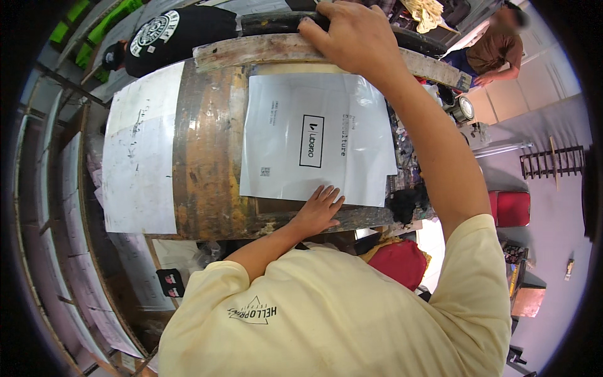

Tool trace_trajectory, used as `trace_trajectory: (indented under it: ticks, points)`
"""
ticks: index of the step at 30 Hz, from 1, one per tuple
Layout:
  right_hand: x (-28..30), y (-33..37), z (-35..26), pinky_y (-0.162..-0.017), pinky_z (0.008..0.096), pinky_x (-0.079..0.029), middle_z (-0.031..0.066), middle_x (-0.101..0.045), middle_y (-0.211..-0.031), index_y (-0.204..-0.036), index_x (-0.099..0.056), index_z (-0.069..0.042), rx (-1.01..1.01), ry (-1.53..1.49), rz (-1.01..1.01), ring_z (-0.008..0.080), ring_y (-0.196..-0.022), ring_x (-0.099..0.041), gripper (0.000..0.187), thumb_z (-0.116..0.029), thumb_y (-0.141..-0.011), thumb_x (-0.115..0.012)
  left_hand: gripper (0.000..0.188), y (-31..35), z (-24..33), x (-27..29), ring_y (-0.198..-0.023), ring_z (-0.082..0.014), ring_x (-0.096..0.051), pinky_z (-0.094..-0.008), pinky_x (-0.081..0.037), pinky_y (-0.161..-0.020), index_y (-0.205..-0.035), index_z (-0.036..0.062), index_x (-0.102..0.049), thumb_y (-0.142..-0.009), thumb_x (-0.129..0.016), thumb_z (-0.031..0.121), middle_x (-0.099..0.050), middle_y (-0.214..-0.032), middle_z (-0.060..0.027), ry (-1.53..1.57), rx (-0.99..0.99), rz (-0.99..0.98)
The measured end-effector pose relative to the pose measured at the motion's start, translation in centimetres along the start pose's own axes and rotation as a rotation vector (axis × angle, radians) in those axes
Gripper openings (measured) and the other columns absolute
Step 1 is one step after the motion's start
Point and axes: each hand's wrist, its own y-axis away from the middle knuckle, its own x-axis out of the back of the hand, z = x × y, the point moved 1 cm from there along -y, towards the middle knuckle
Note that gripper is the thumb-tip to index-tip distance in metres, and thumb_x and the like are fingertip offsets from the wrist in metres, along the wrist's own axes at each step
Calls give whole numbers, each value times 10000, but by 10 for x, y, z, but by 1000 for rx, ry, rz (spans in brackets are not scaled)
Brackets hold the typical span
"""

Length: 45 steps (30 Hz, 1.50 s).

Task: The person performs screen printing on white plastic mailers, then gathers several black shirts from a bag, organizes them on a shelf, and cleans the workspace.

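A white printed sheet (pixel 276 113) with a boxed mark, lines of text and a small square code lies on the paint-stained wooden table (pixel 210 151). My left hand (pixel 316 213) rests on its near edge with fingers spread. At the table's far side, my right hand (pixel 358 38) reaches over a pale wooden strip (pixel 264 50). Its thumb and fingers are around a long dark bar (pixel 276 24); some fingertips are hidden behind it.
White sheets with dark marks (pixel 141 157) cover the table's left end. A black garment (pixel 179 38) lies beyond. Metal racks (pixel 69 207) stand at the left. A co-worker (pixel 496 47) is at the far right, near a tin (pixel 463 108). A red chair (pixel 512 208) stands right.
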Motion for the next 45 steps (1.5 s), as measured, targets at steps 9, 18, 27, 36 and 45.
trace_trajectory:
  ticks: [9,18,27,36,45]
  points:
    - [5,-1,-7,-928,487,-448,210,-705,-885,-863,-702,15,-40,-12,-89,355,-902,-671,511,-463,-923,-531,742,6,-4,-9,-1484,-415,-325,-548,-226,-1252,-1502,24,-455,-960,-631,499,-415,-1546,-232,38,51,-70]
    - [-28,11,13,-880,497,-472,157,-715,-865,-931,-732,-33,141,44,253,351,-862,-672,445,-463,-878,-630,781,12,-9,-10,-1514,-445,-273,-558,-205,-1256,-1531,19,-420,-932,-683,447,-360,-1591,-257,145,44,-40]
    - [-62,104,-14,-834,487,-401,79,-543,-846,-924,-632,-87,82,-16,83,286,-859,-551,386,-393,-715,-741,866,10,-19,5,-1520,-425,-257,-551,-204,-1261,-1515,29,-439,-856,-743,501,-329,-1610,-239,118,-3,-62]
    - [-66,112,-12,-828,488,-393,58,-502,-849,-978,-648,-88,71,-87,60,263,-824,-512,454,-376,-649,-769,770,-5,-32,17,-1524,-426,-241,-523,-225,-1256,-1481,12,-487,-892,-711,453,-336,-1597,-226,270,-38,-174]
    - [-59,92,-7,-816,464,-384,60,-507,-836,-927,-634,-91,75,-108,111,269,-825,-521,391,-372,-687,-762,490,57,-55,76,-1097,-368,-644,-458,-525,-952,-1276,7,-654,-909,-759,315,-681,-1184,-180,336,482,224]
